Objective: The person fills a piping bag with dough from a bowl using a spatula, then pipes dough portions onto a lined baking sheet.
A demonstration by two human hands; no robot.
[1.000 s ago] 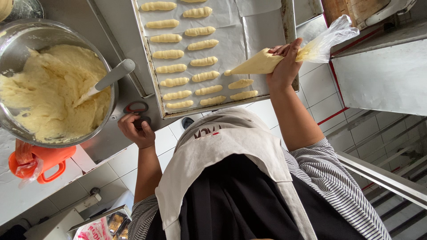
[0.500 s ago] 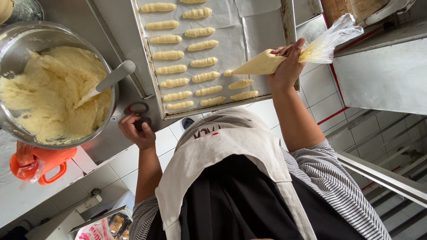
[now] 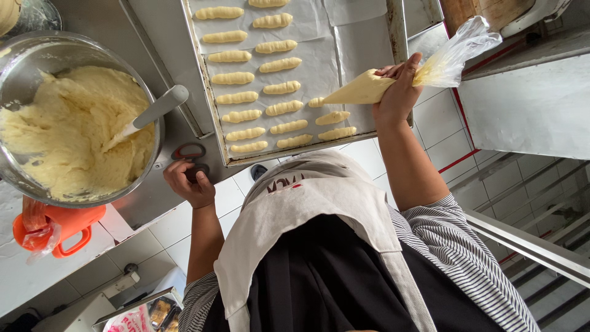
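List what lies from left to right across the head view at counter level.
Bowl of dough → spoon → baking tray with piped dough fingers → piping bag in the right hand.

Bakery/commercial kitchen. Evidence: stainless steel desk (image 3: 178,49), parchment-lined baking tray (image 3: 344,55) of piped dough fingers (image 3: 246,96) top centre, big steel mixing bowl of batter (image 3: 67,129) upper left, piping bag (image 3: 393,77), white tiled floor (image 3: 442,123), apron (image 3: 307,209).

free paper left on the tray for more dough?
Bare paper on the tray, between the middle dough column and the far rim, above the piping bag in the right hand. The other columns are packed.
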